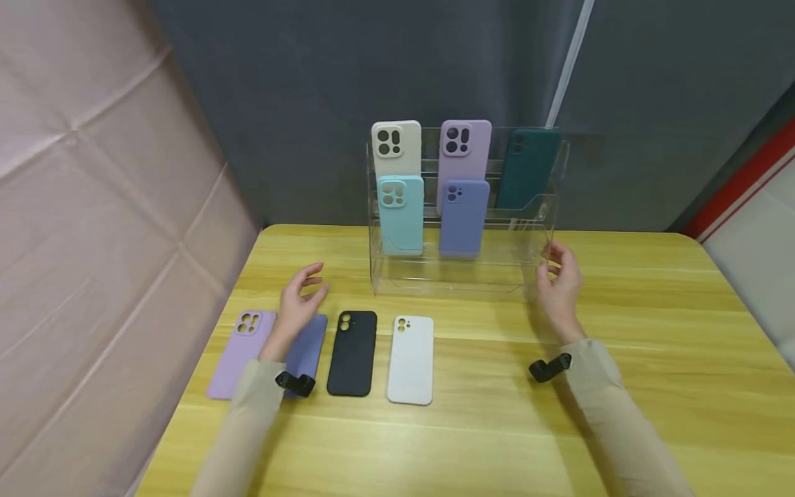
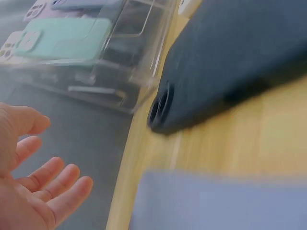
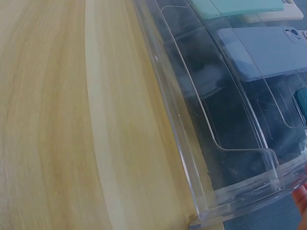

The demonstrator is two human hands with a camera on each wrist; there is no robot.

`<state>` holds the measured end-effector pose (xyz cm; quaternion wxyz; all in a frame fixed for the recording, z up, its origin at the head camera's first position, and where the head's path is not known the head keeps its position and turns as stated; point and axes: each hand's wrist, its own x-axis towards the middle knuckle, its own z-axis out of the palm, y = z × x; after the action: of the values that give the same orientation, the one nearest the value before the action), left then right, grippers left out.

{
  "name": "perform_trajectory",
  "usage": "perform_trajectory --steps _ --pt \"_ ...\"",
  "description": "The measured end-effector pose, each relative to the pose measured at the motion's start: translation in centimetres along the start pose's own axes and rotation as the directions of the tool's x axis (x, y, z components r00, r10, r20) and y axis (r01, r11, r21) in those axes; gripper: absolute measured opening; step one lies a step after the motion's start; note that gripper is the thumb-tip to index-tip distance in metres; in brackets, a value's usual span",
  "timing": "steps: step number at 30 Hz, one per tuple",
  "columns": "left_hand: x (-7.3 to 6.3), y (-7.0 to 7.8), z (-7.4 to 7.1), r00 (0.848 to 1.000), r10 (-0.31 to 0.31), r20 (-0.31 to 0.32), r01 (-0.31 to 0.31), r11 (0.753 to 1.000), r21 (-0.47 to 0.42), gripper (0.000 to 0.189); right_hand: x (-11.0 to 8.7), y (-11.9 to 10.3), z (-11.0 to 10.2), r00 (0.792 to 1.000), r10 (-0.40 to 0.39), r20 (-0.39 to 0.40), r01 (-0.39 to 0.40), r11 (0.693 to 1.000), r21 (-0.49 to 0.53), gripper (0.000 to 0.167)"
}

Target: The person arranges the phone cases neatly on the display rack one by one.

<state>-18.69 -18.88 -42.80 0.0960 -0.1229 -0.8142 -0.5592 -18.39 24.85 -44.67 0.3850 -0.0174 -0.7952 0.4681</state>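
My left hand (image 1: 297, 307) hovers over the blue-violet phone case (image 1: 308, 348), fingers spread and loosely bent with nothing between them. In the left wrist view that hand (image 2: 36, 177) shows at the lower left. To its left lies a lilac phone case (image 1: 239, 359), to its right a black one (image 1: 352, 355). My right hand (image 1: 561, 283) is at the right side of the clear acrylic display stand (image 1: 447, 284), relaxed fingertips against its side panel. Only part of that hand (image 3: 301, 203) shows in the right wrist view.
A white phone case (image 1: 411, 366) lies on the wooden table (image 1: 484, 435). On the stand are cream (image 1: 406, 166), lilac (image 1: 475, 162), dark teal (image 1: 528, 172), turquoise (image 1: 400, 224) and blue (image 1: 462, 224) cases. A grey partition (image 1: 310, 124) rises behind the table.
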Motion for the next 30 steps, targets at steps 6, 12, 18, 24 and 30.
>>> perform_trajectory --steps 6,12,18,24,30 --pt "-1.7 -2.9 -2.9 0.994 -0.012 -0.105 0.024 0.993 0.119 0.043 0.0 -0.1 -0.3 1.0 -0.029 -0.009 0.029 1.0 0.001 0.033" --pt "-3.0 -3.7 -5.2 0.978 -0.046 -0.201 0.097 0.964 0.249 0.045 0.0 0.2 -0.4 1.0 -0.029 -0.007 0.029 1.0 0.001 0.031" --pt "-3.9 -4.2 -6.7 0.973 -0.109 -0.204 0.187 0.889 0.417 0.058 -0.1 0.2 -0.5 1.0 -0.027 0.0 0.027 1.0 -0.01 0.031" --pt "-4.5 -4.4 -7.4 0.941 -0.295 -0.168 0.338 0.755 0.563 0.078 -0.1 0.2 -0.4 0.999 -0.041 -0.004 0.041 0.999 -0.021 0.03" --pt "-5.0 -4.6 -8.1 0.92 -0.377 -0.108 0.355 0.687 0.634 0.08 -0.2 0.4 -0.4 0.998 -0.055 -0.003 0.055 0.998 -0.021 0.03"
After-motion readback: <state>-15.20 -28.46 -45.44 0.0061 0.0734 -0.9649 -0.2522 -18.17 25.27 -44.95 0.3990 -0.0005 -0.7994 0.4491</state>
